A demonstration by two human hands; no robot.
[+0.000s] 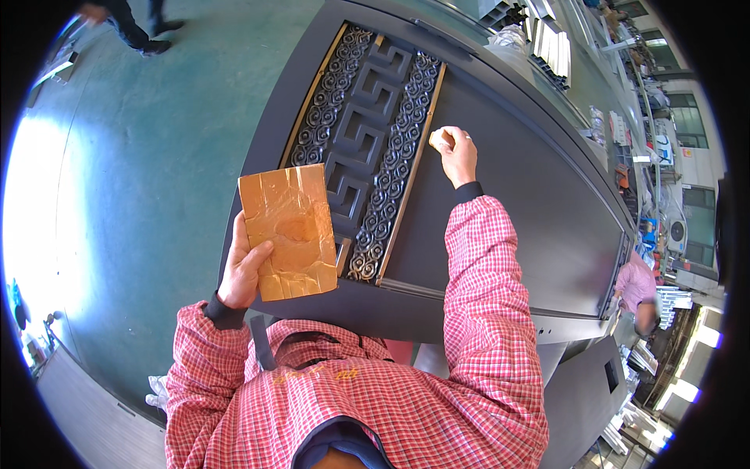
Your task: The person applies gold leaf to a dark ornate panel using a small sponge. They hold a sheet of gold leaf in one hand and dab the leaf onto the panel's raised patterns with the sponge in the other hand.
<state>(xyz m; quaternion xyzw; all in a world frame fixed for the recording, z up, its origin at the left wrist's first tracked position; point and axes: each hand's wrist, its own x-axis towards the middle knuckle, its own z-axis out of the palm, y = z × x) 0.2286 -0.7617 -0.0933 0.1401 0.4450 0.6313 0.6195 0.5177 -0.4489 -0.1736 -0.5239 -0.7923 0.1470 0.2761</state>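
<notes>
My left hand (244,270) grips a flat rectangular board (293,223) by its left edge, thumb on top. The board's face is coated gold, with a wet-looking, wrinkled middle. It covers the near left corner of a raised pattern. My right hand (456,159) is closed, its fingers pinching a small pale-yellow piece (434,139), perhaps sponge, mostly hidden by them. That hand is over a dark grey door panel (500,195), just right of a thin gold strip (422,156). Beside the strip runs a band of embossed swirls (398,148) and a square key pattern (361,129).
Another gold strip (314,94) borders the pattern's left side. A person in dark trousers (133,27) walks at the far left on the green floor (156,156). Another person in pink (637,285) is at the right. Metal profiles (547,51) lie stacked beyond the panel.
</notes>
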